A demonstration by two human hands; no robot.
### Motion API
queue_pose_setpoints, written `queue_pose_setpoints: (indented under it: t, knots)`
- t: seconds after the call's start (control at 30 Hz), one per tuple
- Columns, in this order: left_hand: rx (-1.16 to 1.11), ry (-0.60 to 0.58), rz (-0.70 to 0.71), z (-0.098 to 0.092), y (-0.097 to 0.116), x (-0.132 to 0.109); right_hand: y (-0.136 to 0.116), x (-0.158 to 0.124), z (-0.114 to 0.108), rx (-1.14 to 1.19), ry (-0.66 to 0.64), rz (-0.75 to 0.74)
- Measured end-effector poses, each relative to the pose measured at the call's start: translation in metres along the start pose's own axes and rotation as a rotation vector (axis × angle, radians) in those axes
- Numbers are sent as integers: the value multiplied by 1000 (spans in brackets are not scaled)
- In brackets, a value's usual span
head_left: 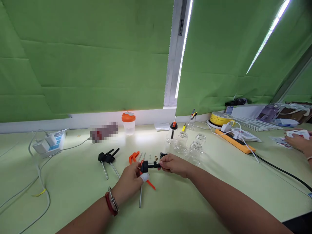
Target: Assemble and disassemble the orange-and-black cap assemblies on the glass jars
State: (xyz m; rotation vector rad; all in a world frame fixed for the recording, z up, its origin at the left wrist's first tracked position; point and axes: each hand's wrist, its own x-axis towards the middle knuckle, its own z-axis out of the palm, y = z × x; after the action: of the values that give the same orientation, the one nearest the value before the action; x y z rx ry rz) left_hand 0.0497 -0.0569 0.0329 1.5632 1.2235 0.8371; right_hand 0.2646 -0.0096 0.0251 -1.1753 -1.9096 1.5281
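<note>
I hold a black plastic part (144, 167) level between my two hands, raised just in front of me over the table (170, 211). My left hand (128, 182) is curled around its blocky end, fingers behind and the white-wrapped thumb (145, 177) below; my right hand (173, 164) pinches the slimmer end between thumb and fingertips, the other fingers folded in. Neither grip has any gap left in it — the part sits directly between them, its narrow middle bare.

Just beyond my left hand lie curved orange plastic pieces (133, 157), and an orange handle (151, 185) slants out below the part, near a metal rod (140, 198). A few tiny metal pieces (156, 158) are scattered past the part, and a black spring-like piece (164, 154) is partly hidden behind my right hand. To the left of my left hand, near it, are two black clamp heads (110, 158) on metal rods. Farther off to the right stand clear glass jars (181, 143) — well left of a co-worker's hand (298, 142) holding a card (297, 133).
</note>
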Motion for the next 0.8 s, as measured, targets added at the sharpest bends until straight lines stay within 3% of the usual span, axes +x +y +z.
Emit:
queue_pose_setpoints:
  t: [0.13, 0.23, 0.4, 0.6, 0.8]
  knots:
    - [23, -23, -179, -3, -14, 12, 20, 16, 5, -196, 72, 37]
    - [10, -49, -229, -8, -20, 17, 23, 21, 5, -287, 87, -36]
    - [134, -109, -204, -10, -23, 22, 22, 28, 10, -177, 184, -38]
    - [512, 23, -18, -8, -28, 28, 25, 36, 22, -251, 308, -54]
    - [681, 69, -2, -2, -28, 28, 24, 44, 29, -292, 315, -98]
